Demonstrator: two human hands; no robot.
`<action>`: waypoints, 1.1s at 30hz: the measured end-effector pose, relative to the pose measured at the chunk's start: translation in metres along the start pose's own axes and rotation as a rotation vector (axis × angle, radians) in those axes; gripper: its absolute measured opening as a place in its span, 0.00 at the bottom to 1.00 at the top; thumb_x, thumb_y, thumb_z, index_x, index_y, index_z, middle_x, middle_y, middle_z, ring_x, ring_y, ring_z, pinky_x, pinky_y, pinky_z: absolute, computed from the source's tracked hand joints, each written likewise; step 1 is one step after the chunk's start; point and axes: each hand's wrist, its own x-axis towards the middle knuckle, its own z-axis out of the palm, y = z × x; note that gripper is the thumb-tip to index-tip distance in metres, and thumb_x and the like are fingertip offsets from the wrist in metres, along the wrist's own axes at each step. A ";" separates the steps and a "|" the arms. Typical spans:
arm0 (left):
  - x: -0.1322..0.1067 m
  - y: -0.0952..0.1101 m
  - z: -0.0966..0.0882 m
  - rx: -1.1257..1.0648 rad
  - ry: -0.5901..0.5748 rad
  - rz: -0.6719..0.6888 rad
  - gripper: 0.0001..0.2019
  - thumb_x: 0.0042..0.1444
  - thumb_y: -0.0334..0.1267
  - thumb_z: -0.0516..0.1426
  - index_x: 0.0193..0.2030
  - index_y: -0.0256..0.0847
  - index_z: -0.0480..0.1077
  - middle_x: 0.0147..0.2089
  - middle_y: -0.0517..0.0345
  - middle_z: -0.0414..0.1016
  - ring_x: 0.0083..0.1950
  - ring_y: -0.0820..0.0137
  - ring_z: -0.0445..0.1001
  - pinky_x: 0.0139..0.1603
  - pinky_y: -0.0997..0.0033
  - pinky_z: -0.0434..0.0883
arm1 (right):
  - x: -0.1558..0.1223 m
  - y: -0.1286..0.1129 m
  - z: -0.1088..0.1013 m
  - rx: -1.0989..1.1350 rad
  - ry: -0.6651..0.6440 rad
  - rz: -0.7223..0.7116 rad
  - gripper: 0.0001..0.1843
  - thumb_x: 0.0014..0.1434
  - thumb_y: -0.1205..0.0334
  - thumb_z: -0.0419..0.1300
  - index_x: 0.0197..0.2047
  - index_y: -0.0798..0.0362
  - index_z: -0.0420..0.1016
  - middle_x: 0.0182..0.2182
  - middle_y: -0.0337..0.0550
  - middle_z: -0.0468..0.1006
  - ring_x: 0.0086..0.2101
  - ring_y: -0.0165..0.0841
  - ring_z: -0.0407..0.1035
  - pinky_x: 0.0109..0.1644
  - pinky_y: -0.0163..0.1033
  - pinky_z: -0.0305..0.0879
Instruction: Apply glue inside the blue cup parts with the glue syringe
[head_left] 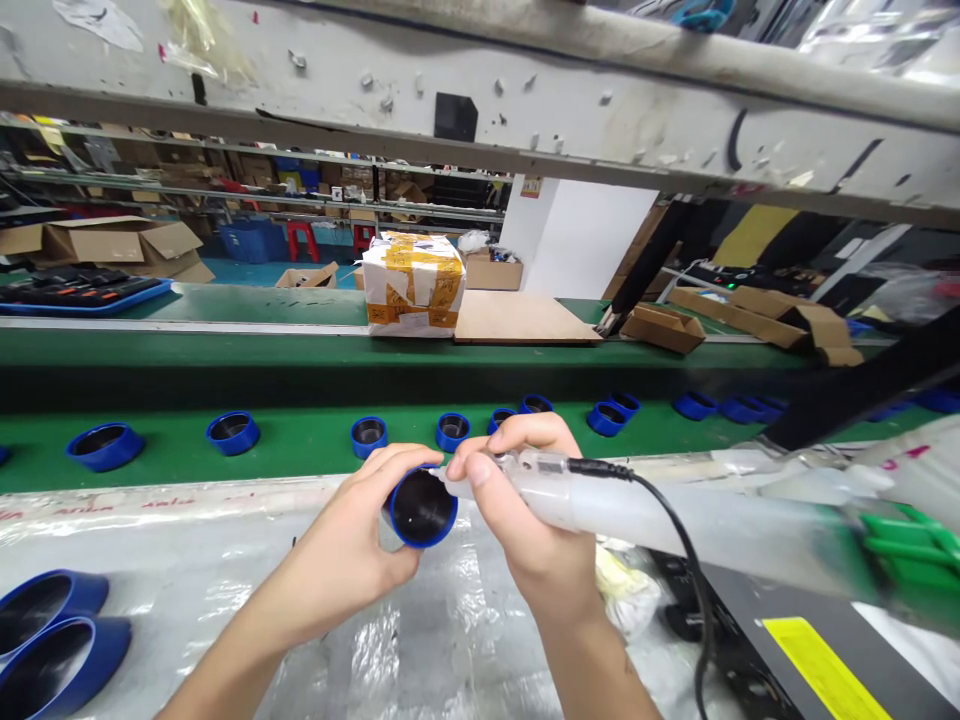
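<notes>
My left hand [360, 540] grips a round blue cup-shaped part [424, 508] with a black inside, fingers along its top and thumb beneath, its opening tilted towards me. In my right hand [525, 520] is a translucent pen-shaped tool [544, 492] with a black cable [679, 540] coming off its top. The tool's narrow tip meets or nearly meets the upper right rim of the blue part; whether they touch, I cannot tell. At lower left, two more blue parts [56, 665] rest close together on the plastic-covered bench [247, 600].
Beyond the bench runs a green conveyor belt [292, 445] carrying several similar blue parts [232, 432]. A taped white box [414, 285] stands behind it beside a flat board [517, 318]. A grey beam [337, 85] crosses overhead. Dark equipment with a yellow label [825, 670] sits at lower right.
</notes>
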 end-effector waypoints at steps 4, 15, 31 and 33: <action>-0.001 0.002 0.001 0.006 0.002 0.008 0.37 0.48 0.24 0.58 0.65 0.56 0.73 0.69 0.56 0.76 0.71 0.53 0.75 0.74 0.43 0.71 | 0.000 0.001 0.000 -0.003 -0.001 -0.015 0.14 0.68 0.73 0.68 0.44 0.42 0.75 0.34 0.31 0.86 0.33 0.30 0.82 0.40 0.37 0.78; -0.003 -0.003 -0.002 0.047 0.016 0.030 0.39 0.48 0.22 0.58 0.66 0.57 0.72 0.71 0.55 0.74 0.73 0.52 0.73 0.76 0.42 0.70 | -0.001 -0.005 -0.003 -0.064 0.030 0.051 0.13 0.68 0.72 0.68 0.43 0.41 0.76 0.34 0.30 0.85 0.34 0.31 0.82 0.43 0.38 0.77; -0.004 -0.005 -0.010 0.102 0.090 0.057 0.38 0.47 0.21 0.57 0.65 0.56 0.72 0.68 0.55 0.75 0.73 0.51 0.73 0.74 0.45 0.72 | -0.003 -0.011 -0.004 -0.309 0.024 0.115 0.08 0.64 0.65 0.71 0.39 0.44 0.76 0.31 0.37 0.84 0.33 0.38 0.80 0.44 0.47 0.76; -0.005 -0.005 -0.011 0.115 0.101 0.064 0.39 0.47 0.21 0.57 0.65 0.56 0.72 0.68 0.55 0.76 0.73 0.52 0.73 0.74 0.45 0.72 | -0.004 -0.012 -0.002 -0.319 0.027 0.109 0.09 0.64 0.64 0.71 0.39 0.44 0.75 0.31 0.37 0.84 0.33 0.38 0.80 0.44 0.47 0.77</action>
